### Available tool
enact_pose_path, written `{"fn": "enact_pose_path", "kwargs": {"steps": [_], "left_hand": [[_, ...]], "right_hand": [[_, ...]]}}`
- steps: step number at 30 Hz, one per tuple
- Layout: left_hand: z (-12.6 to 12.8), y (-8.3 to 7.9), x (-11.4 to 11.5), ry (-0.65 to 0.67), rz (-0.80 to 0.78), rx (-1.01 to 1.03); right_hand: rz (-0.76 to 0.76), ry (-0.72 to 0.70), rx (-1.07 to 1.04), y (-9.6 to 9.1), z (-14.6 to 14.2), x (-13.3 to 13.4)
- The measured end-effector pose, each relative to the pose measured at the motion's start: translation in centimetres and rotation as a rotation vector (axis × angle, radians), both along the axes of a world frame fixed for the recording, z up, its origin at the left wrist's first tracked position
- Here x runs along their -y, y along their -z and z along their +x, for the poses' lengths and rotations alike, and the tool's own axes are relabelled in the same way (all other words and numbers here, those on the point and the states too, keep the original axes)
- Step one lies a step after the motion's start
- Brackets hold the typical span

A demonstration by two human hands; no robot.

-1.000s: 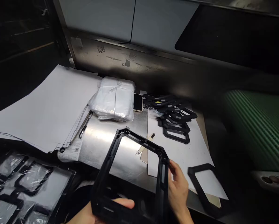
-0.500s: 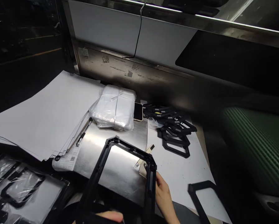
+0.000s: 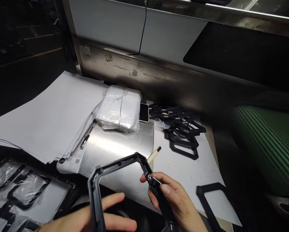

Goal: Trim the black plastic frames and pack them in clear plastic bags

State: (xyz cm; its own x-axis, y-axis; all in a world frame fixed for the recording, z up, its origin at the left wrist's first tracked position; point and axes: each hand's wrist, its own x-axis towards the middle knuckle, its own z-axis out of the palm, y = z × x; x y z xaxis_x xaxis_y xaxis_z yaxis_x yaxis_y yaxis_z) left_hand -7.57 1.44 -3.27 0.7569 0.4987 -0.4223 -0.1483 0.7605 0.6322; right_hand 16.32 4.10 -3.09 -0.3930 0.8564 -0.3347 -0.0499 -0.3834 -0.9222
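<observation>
My right hand (image 3: 180,201) grips one side of a black angular plastic frame (image 3: 120,163), thumb on top and fingers curled underneath. Beside that thumb, a small shiny piece (image 3: 155,181) sits on the frame's side. My left hand (image 3: 82,217) is behind the opposite side, its fingers stretched out and apart across the frame's opening; its thumb is hidden. The frame is tilted above the metal worktop (image 3: 117,141), and its near end runs out of view. Just beyond it lies a slim cream-coloured tool (image 3: 154,154) with a dark tip, partly covered by the frame.
Similar black frames (image 3: 184,151) are piled at the back right; a single frame (image 3: 203,201) lies nearer. White sheets (image 3: 45,109), a pen (image 3: 86,140), a wrapped bundle of clear bags (image 3: 121,108) and a phone (image 3: 144,112) lie around. Bagged frames (image 3: 25,193) are at lower left.
The frame has turned and tilted over, its far end swinging left and lower. My right hand has come into fuller view on its side. My left hand's fingers now spread out behind it.
</observation>
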Motion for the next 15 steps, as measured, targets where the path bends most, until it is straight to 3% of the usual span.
{"fn": "enact_pose_path", "kwargs": {"steps": [3,6,9,11,15], "left_hand": [[-0.9,-0.1,-1.3,-0.049,-0.182,0.222],[-0.8,0.2,-1.8,0.081,-0.193,0.156],[-0.1,0.1,-1.1,0.057,-0.151,0.096],[0.2,-0.5,-0.2,0.004,-0.156,0.098],[0.7,-1.9,1.2,-0.140,-0.176,0.026]], "right_hand": [[-0.022,-0.234,0.010,-0.2,1.4,-1.4],[0.004,-0.404,0.073,-0.7,1.9,-3.3],[0.138,-0.543,0.215,-2.1,1.5,-4.8],[0.353,-0.473,0.408,-3.5,1.2,-4.9],[0.859,0.072,0.779,-6.3,0.4,-3.2]]}}
